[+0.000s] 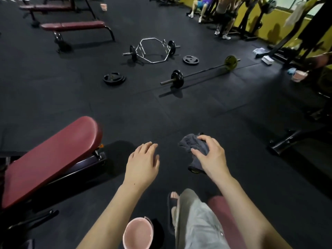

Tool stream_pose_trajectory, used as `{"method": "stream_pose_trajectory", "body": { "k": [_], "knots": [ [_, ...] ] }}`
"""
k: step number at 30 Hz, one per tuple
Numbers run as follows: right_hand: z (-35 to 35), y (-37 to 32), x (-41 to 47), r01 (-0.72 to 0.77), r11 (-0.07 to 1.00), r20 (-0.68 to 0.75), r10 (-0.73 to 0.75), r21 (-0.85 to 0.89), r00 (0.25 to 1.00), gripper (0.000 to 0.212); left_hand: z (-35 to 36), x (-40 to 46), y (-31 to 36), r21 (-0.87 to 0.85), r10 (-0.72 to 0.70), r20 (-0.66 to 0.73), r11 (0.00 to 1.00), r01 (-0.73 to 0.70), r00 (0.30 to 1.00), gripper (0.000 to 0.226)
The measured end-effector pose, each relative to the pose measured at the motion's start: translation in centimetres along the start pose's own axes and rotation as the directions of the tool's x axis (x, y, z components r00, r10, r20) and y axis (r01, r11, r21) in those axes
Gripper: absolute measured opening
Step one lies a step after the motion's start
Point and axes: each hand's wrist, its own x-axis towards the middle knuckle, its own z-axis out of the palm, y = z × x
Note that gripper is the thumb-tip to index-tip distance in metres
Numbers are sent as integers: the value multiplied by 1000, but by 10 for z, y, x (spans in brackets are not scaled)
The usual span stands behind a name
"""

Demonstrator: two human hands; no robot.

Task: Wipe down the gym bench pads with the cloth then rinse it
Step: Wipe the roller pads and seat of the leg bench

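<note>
Right hand [212, 157] grips one cloth [195, 147] (grey); left hand [142, 163] empty.

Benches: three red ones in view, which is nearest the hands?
The inclined bench at lower left, just left of the empty left hand. The other two benches stand far off at upper left. The right hand holds the cloth.

The bench pad [52, 159] is dark red on a black frame [84, 163], and the floor [161, 112] is plain black matting. The cloth [195, 147] is dull blue-grey, the bucket [138, 234] pale pink. Farther off lie a chrome hexagonal bar [152, 50], black weight plates [114, 78], one yellow plate [230, 63], and a yellow wall [280, 20].
</note>
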Motion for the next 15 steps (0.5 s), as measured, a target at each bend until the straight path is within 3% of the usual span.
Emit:
{"method": "stream_pose_trajectory", "body": {
  "k": [9,15],
  "knots": [
    [0,89,197,-47,993,-23,49,110,999,44,73,218,65,146,125,39,981,-129,991,44],
    [-63,168,357,-119,984,-28,123,133,992,44,128,383,153,177,179,112,964,-197,978,41]
  ]
}}
